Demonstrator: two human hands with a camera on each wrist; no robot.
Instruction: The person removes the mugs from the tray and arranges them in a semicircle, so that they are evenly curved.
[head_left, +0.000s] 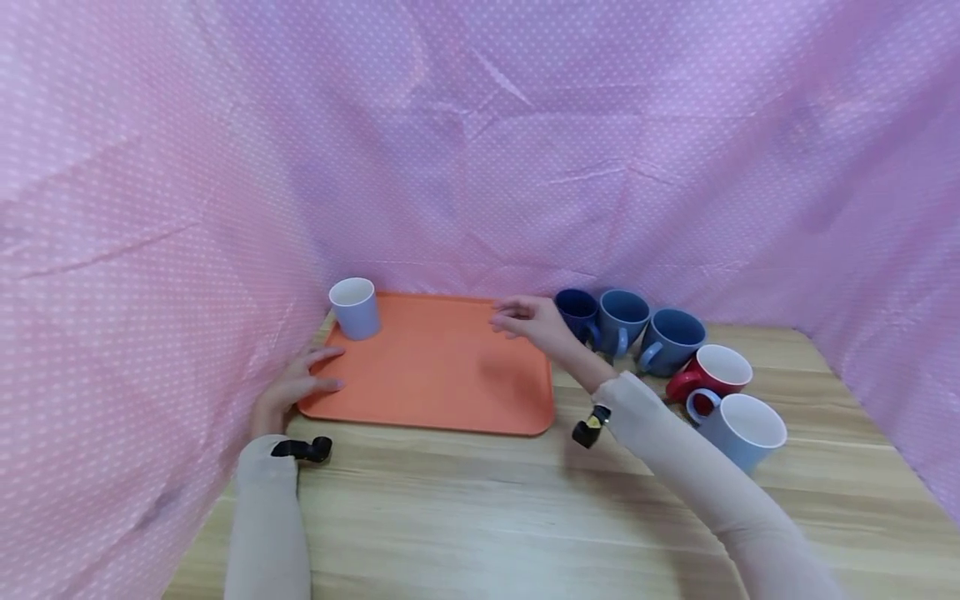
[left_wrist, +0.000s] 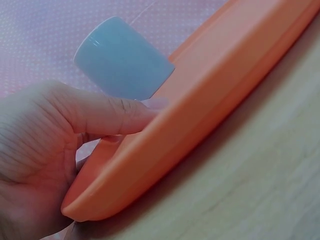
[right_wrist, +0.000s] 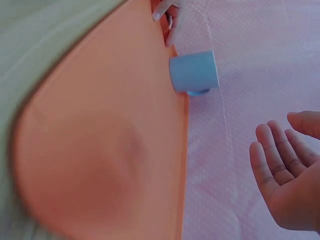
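In the head view my left hand (head_left: 296, 385) rests at the left edge of the orange tray (head_left: 442, 367). Its thumb (left_wrist: 117, 114) lies straight across the rim in the left wrist view, where most of the other fingers are hidden. A pale mug (head_left: 356, 310) stands upright at the tray's far left corner, just beyond that hand; the right wrist view shows part of its handle. Over the tray's right side hovers my right hand (head_left: 531, 321), holding nothing. Its fingers (right_wrist: 272, 155) extend loosely, with the thumb apart from them.
Right of the tray stand a navy mug (head_left: 576, 312), two grey-blue mugs, one (head_left: 624, 321) beside the other (head_left: 672, 342), a red mug (head_left: 712, 373) and a white-and-blue mug (head_left: 742, 429). Pink dotted cloth (head_left: 480, 183) hangs behind and beside the wooden table (head_left: 450, 508).
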